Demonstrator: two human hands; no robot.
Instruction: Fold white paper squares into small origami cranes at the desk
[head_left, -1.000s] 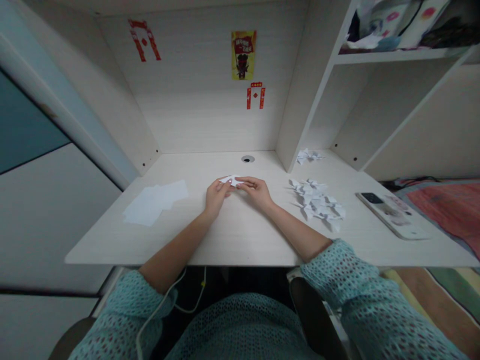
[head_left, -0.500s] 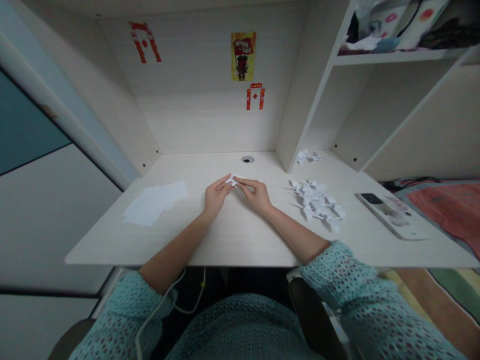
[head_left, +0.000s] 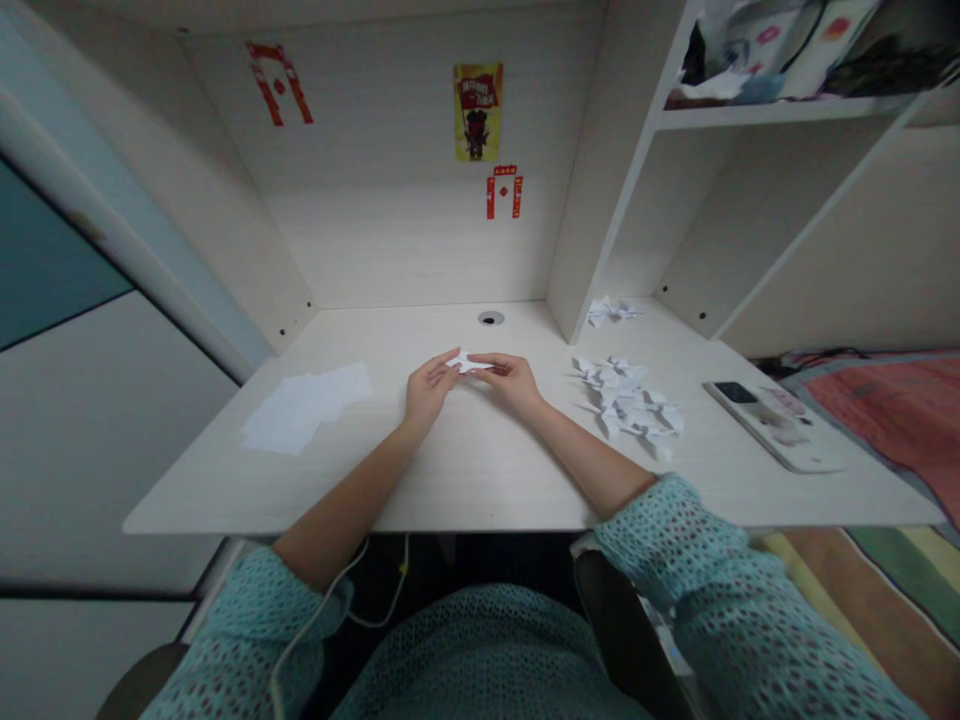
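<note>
A small white folded paper piece sits between my two hands, low over the pale desk. My left hand pinches its left end with fingertips drawn together. My right hand pinches its right end, fingers curled over it. Both forearms reach forward from teal knit sleeves.
Loose white paper sheets lie to the left. A heap of several folded paper pieces lies to the right, with a smaller cluster in the shelf alcove. A phone lies far right. A cable hole is behind my hands.
The paper piece has been raised slightly and turned between my fingertips; my hands stay in the same spot. The camera view has shifted a little.
</note>
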